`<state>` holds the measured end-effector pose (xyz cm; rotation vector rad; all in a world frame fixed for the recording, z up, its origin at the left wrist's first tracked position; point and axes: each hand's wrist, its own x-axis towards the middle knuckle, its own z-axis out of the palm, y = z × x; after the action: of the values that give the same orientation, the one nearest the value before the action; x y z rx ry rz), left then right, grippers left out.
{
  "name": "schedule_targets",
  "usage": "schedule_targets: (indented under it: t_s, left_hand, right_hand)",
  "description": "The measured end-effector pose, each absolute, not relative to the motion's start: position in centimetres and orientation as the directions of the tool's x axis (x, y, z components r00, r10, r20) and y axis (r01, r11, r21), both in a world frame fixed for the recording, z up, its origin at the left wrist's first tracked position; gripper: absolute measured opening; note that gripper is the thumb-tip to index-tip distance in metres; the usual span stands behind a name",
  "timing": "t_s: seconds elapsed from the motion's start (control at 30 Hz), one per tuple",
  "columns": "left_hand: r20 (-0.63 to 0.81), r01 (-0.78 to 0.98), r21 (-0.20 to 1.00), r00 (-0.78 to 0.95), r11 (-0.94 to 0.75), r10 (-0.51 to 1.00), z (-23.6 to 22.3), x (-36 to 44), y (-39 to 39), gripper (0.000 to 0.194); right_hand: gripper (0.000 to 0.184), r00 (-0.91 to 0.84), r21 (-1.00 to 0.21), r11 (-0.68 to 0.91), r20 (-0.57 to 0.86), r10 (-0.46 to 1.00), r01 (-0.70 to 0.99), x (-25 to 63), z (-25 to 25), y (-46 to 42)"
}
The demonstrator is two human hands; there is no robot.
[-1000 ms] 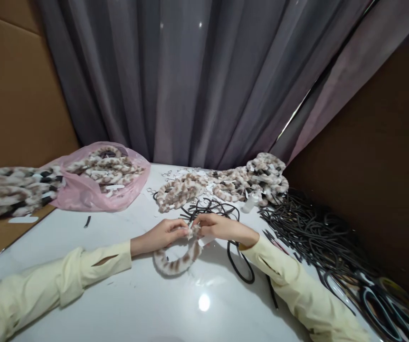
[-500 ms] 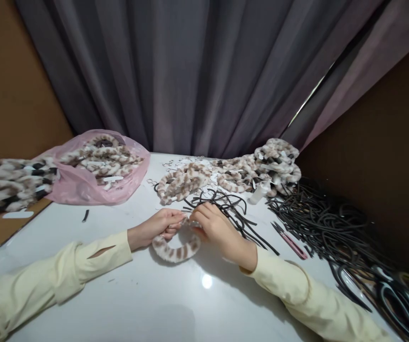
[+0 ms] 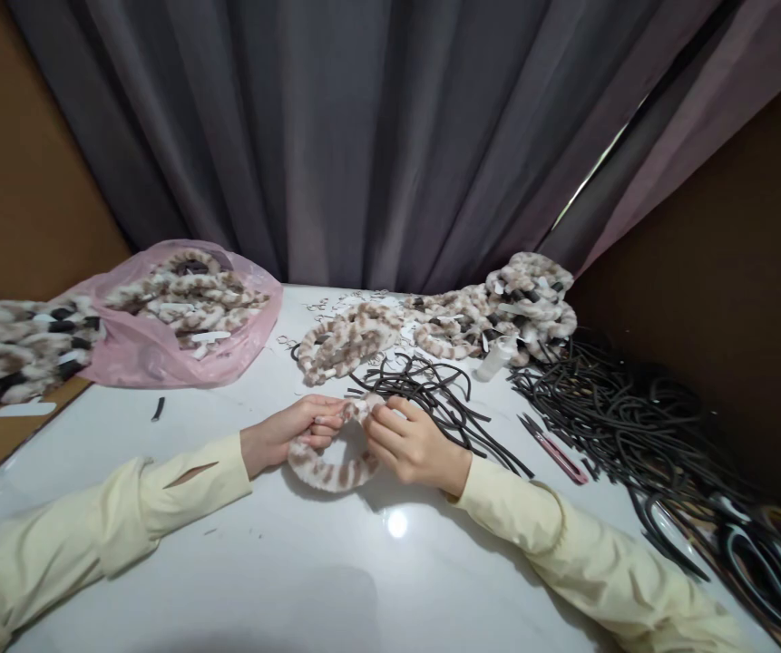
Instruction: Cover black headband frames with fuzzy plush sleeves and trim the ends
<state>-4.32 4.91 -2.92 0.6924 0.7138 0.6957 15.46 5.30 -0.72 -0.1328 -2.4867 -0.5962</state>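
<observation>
Both hands grip a fluffy white-and-brown ring (image 3: 332, 475), which looks like a plush fabric tube bent into a loop, just above the white table (image 3: 281, 580). My left hand (image 3: 300, 430) pinches the ring's upper left part, fingers curled. On the upper right side, my right hand (image 3: 414, 444) is closed on the fabric, thumb and fingers pressed together. A bunched bit of fabric shows between the two hands at the top. Black cords (image 3: 431, 390) lie right behind my right hand. The fingertips partly hide the top of the ring.
Finished-looking fluffy rings (image 3: 349, 340) lie at the back, and more fill a pink plastic bag (image 3: 159, 358) at left. To the right are a small clear bottle (image 3: 497, 359), pink-handled snips (image 3: 557, 453), a heap of black cords (image 3: 628, 417) and large scissors (image 3: 757, 580).
My right hand has turned and lowered its wrist, its fingers now closed on the ring's upper right. More of the bunched fabric shows between the hands. My left hand stays nearly in place.
</observation>
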Motion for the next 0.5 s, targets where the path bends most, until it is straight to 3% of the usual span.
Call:
schedule_targets:
  t_s: [0.13,0.23,0.3,0.37,0.5]
  left_hand:
    - [-0.341,-0.163,0.861,0.517,0.482,0.785,-2.1,-4.2,4.8,0.019]
    - [-0.133,0.133,0.987,0.383,0.088,0.914,-0.8,-4.2,4.3,0.025]
    - [0.112,0.303,0.922,0.39,-0.242,0.914,0.0,-4.2,3.9,0.035]
    - [0.234,0.386,0.807,0.486,-0.447,0.842,0.3,-4.4,3.4,0.037]
    - [0.278,0.434,0.708,0.555,-0.558,0.784,0.1,-4.6,3.2,0.027]
  right_hand:
    - [0.031,-0.843,0.415,0.888,0.535,-0.063,0.197,15.7,-0.6,5.5]
    - [0.031,-0.836,0.329,0.901,0.546,0.064,0.284,15.7,-0.4,5.7]
    - [0.03,-0.812,0.246,0.905,0.561,0.159,0.347,15.7,-0.2,5.8]
    - [0.026,-0.79,0.178,0.906,0.571,0.223,0.385,15.6,0.0,5.7]
    - [0.02,-0.773,0.117,0.902,0.568,0.282,0.415,15.6,0.1,5.5]
